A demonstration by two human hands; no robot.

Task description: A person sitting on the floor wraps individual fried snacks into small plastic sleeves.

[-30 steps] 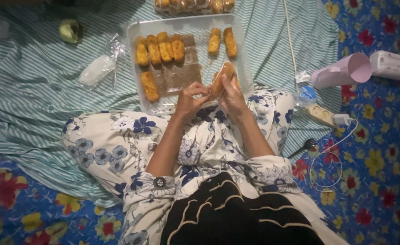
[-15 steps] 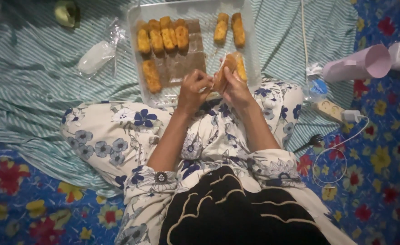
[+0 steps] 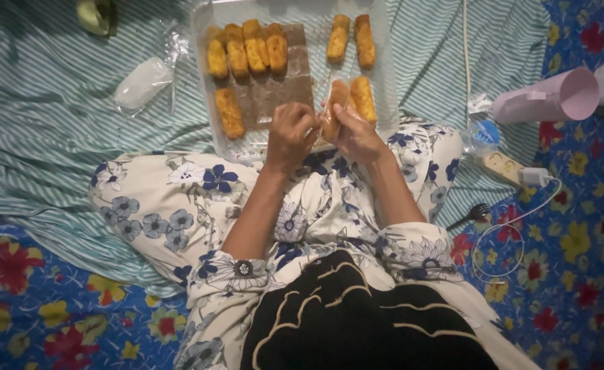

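At frame centre, over near tray edge | left hand (image 3: pixel 290 135) and right hand (image 3: pixel 356 135) both pinched on golden roll (image 3: pixel 332 113) in thin clear wrap, held above clear tray (image 3: pixel 202 103) | risk: wrap slipping, roll breaking or dropping onto neighbouring rolls (image 3: pixel 247 48) | pink cup (image 3: pixel 548 98) tipped, upper right, well apart.

Around our hands (image 3: pixel 322 130), fried rolls (image 3: pixel 247 49) crowd the tray (image 3: pixel 202 82); its brown middle strip (image 3: pixel 285 92) lies free.
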